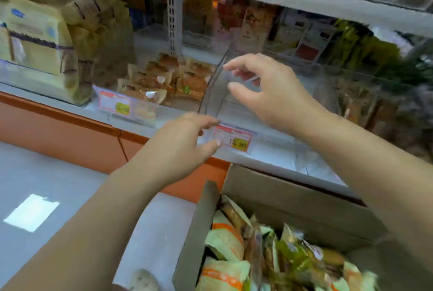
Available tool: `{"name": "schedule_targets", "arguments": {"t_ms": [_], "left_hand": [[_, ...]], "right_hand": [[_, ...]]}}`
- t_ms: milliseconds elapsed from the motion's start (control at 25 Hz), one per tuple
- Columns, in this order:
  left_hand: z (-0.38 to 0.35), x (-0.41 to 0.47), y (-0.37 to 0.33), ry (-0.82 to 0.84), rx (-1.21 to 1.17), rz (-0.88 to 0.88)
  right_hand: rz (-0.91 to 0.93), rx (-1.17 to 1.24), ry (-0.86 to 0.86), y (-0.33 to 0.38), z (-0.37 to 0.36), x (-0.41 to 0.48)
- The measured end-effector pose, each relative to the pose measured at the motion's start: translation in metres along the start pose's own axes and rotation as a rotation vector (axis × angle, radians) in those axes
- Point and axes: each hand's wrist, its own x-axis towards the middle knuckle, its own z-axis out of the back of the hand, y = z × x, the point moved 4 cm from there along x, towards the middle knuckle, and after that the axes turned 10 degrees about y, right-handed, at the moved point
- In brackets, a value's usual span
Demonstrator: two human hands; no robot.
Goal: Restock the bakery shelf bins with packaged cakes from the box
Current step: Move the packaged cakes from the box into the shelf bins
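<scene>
Plastic-wrapped packaged cakes (225,241) in the box (293,199) look light, crushable (pinch wrapper ends); left hand (185,140) and right hand (262,91) hover empty, fingers apart.

Left hand (185,140), right hand (264,93) at clear bin (212,96)

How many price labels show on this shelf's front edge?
2: the left label sits below the stocked bin, and the right label is beside the left hand. The arms may hide more.
</scene>
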Motion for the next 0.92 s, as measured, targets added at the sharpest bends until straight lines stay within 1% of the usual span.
{"name": "schedule_targets", "arguments": {"t_ms": [80, 120, 160, 240, 280, 320, 400, 520, 600, 680, 800, 880, 920], "left_hand": [[-0.045, -0.005, -0.027, 0.150, 0.100, -0.068], [-0.072, -0.008, -0.037, 0.244, 0.163, -0.089], [-0.099, -0.012, -0.041, 0.344, 0.221, -0.094], [-0.149, -0.023, -0.041, 0.536, 0.308, -0.062], [-0.170, -0.027, -0.038, 0.608, 0.347, -0.046], [-0.189, -0.031, -0.035, 0.665, 0.387, -0.032], [-0.210, -0.035, -0.024, 0.738, 0.456, 0.006], [-0.223, -0.040, -0.012, 0.821, 0.588, 0.028], [-0.225, -0.039, -0.013, 0.804, 0.697, -0.005], [-0.223, -0.034, -0.016, 0.774, 0.738, -0.032], [-0.208, -0.027, -0.021, 0.795, 0.682, -0.022], [-0.190, -0.022, -0.023, 0.807, 0.598, 0.032], [-0.179, -0.020, -0.024, 0.805, 0.529, 0.072]], "right_hand": [[-0.075, 0.135, -0.011, -0.021, 0.001, -0.057], [-0.134, 0.164, 0.047, -0.038, -0.005, -0.085], [-0.196, 0.152, 0.168, -0.056, -0.017, -0.112], [-0.320, 0.073, 0.493, -0.097, -0.052, -0.165], [-0.379, 0.042, 0.614, -0.118, -0.071, -0.190], [-0.443, 0.025, 0.682, -0.138, -0.088, -0.215], [-0.567, 0.009, 0.738, -0.167, -0.119, -0.256], [-0.628, 0.016, 0.865, -0.180, -0.154, -0.295], [-0.629, 0.043, 0.836, -0.176, -0.159, -0.299], [-0.582, 0.041, 0.717, -0.166, -0.153, -0.291], [-0.467, 0.044, 0.521, -0.139, -0.142, -0.280], [-0.382, 0.111, 0.464, -0.117, -0.143, -0.275], [-0.343, 0.141, 0.462, -0.106, -0.146, -0.272]]}}
